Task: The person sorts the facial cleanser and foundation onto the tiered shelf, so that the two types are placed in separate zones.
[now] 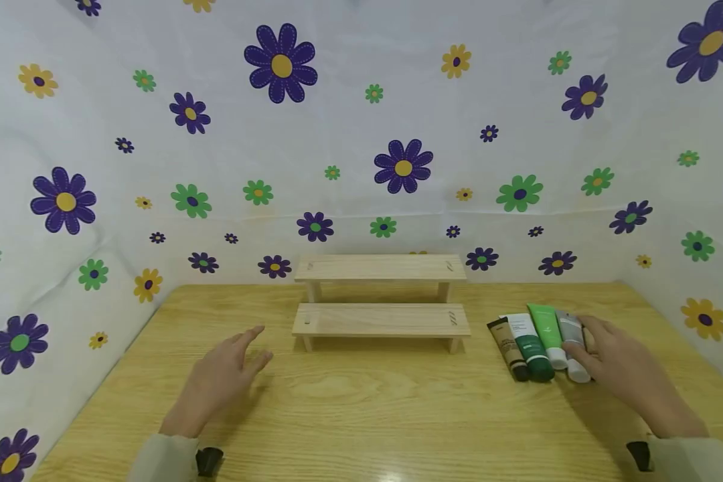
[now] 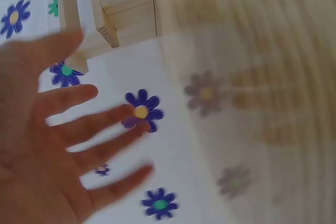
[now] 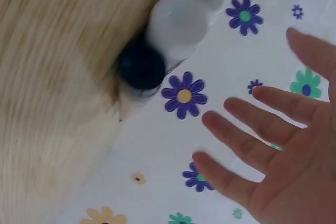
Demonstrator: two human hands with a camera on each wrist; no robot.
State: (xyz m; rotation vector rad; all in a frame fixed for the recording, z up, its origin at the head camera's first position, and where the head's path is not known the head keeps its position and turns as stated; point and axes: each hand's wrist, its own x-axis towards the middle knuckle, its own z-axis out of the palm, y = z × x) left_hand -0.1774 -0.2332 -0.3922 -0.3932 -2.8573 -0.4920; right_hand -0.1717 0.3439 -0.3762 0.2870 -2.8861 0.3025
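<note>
Four tubes lie side by side on the right of the table in the head view: a brown one with a black cap (image 1: 506, 345), a white and green one (image 1: 530, 345), a green one (image 1: 547, 328) and a grey one (image 1: 571, 338). The right hand (image 1: 623, 365) is over the grey tube's right side; whether it touches is unclear there. In the right wrist view the right hand (image 3: 283, 135) has spread fingers, apart from a black cap (image 3: 142, 66) and a white cap (image 3: 178, 24). Above the table at left, the left hand (image 1: 219, 375) holds nothing, its fingers extended (image 2: 68, 145).
A two-step wooden stand has its lower board (image 1: 379, 320) in front of its upper board (image 1: 379, 268), at the table's back middle. Behind and beside the wooden table (image 1: 349, 415) hangs a white flowered cloth (image 1: 337, 134).
</note>
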